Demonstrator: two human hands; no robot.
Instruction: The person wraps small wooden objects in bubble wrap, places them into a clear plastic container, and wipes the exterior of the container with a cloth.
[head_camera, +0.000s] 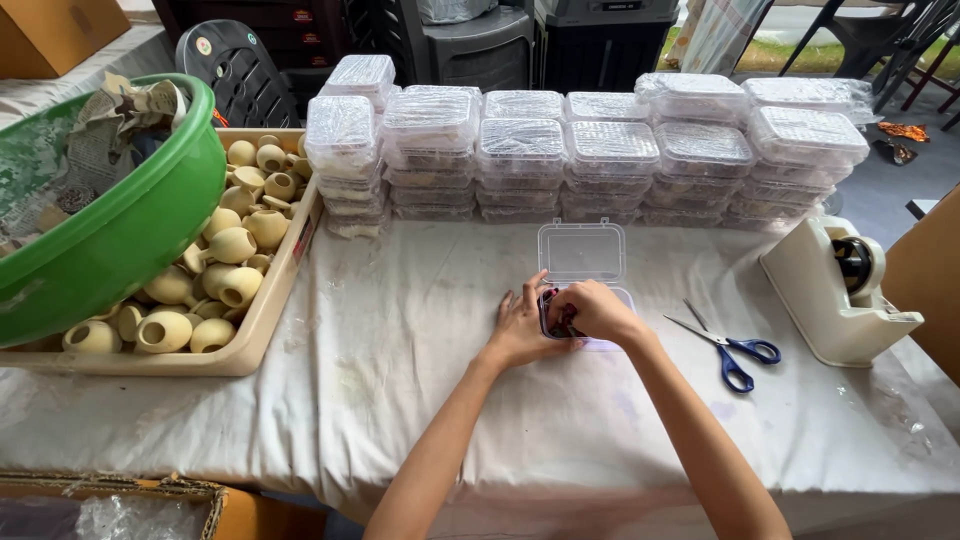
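Bare cloth (420, 380) surrounds the open clear box (583, 262); left hand (522, 328) steadies its edge, right hand (597, 311) fingers curled inside, contents unclear

The small clear plastic box with its hinged lid up (582, 262) has its base almost wholly covered by the left hand (522, 330) and right hand (598, 312); the dark bits inside are too small and too hidden to tell; whether either grip closes on anything cannot be seen; the big green plastic basin (130, 230) is cut by the left edge and hides part of the beige tray of pale clay pots (262, 320); contents of the stacked clear lidded boxes (610, 150) stay blurred; the brown cardboard box (150, 500) runs off the bottom edge.
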